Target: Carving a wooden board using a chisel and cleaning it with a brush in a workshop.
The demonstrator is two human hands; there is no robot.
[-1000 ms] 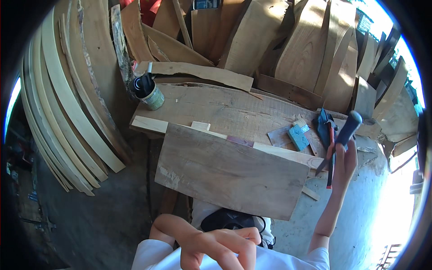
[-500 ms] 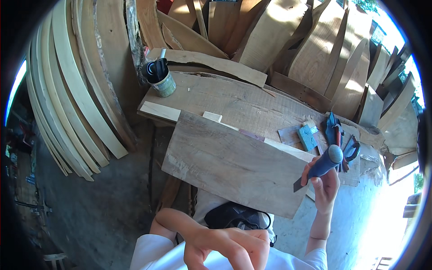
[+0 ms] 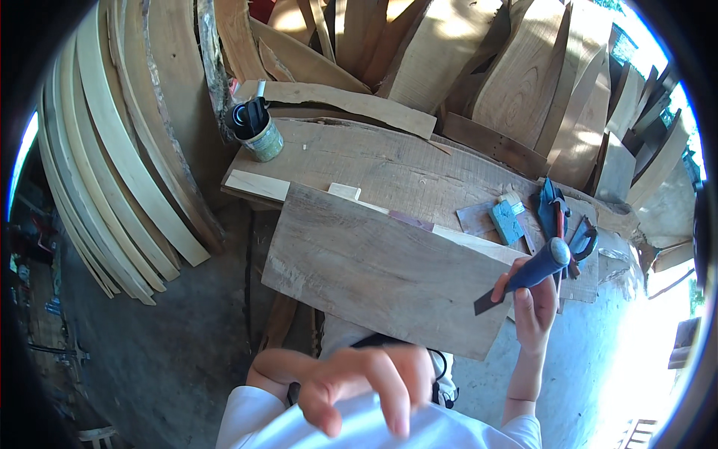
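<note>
Right hand [image 3: 538, 313] closed around blue-handled bladed tool [image 3: 537, 268], right of frame centre, long axis diagonal, blade [image 3: 490, 301] pointing lower left, rounded butt [image 3: 558, 251] upper right, left hand [image 3: 366, 376] half-open, empty, lower centre.

The head-worn fisheye looks down, seemingly close, over the bench [image 3: 359, 161].

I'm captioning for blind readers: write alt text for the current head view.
A person's right hand holds a blue-handled, flat-bladed tool over the right end of a wide wooden board; the left hand, blurred, hangs open before a white shirt. Beyond, a wooden bench bears a tub, with planks leaning behind.
</note>
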